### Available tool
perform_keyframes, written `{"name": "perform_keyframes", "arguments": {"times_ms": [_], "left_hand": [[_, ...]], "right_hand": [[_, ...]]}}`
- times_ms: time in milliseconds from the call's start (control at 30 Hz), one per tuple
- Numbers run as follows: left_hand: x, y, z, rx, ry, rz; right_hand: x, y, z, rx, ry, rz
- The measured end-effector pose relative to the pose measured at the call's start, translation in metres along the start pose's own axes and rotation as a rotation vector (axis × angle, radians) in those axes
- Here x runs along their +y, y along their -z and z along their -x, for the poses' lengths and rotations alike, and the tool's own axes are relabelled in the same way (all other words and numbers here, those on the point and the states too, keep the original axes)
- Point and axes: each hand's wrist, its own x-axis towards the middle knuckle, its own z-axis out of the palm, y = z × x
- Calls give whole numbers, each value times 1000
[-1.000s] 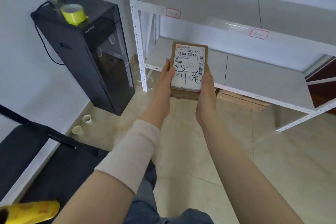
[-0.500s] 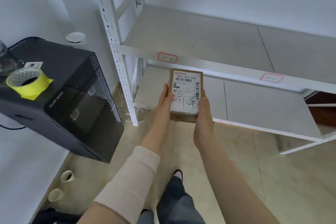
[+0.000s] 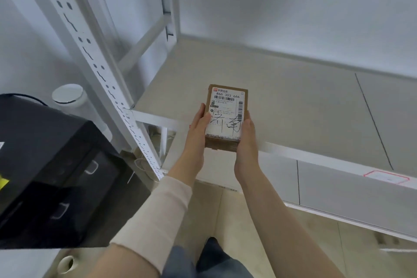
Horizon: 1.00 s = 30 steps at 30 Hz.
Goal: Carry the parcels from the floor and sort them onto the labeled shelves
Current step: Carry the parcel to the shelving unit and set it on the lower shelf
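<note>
Both hands, the left hand [image 3: 198, 124] and the right hand [image 3: 247, 140], grip a small brown parcel [image 3: 226, 117] over the shelf [image 3: 293, 106] edge.

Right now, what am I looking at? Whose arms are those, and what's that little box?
There is no machine here. The picture comes from a camera worn on a person's head, looking forward and down, so you see that person's own two arms. The left hand and the right hand hold a small brown cardboard parcel between them, one on each side. A white label with a barcode, numbers and handwriting covers its top. The parcel is held over the front edge of a white metal shelf, whose board looks bare. A red-bordered tag sits on the shelf's front rail. A black cabinet stands to the left.
</note>
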Motion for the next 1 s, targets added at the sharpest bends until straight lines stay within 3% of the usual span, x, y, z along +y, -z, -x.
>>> {"name": "perform_keyframes", "arguments": {"times_ms": [600,800,1000], "left_hand": [[24,23,-99,-40,96,-86],[21,33,-94,-63,-57,-293],[13,66,-89,-286,-186,-536]], "right_hand": [[-1,-53,-74,153,-58,5],[-3,-34,-71,53,-28,144],[21,1,-63,-15,98,447]]}}
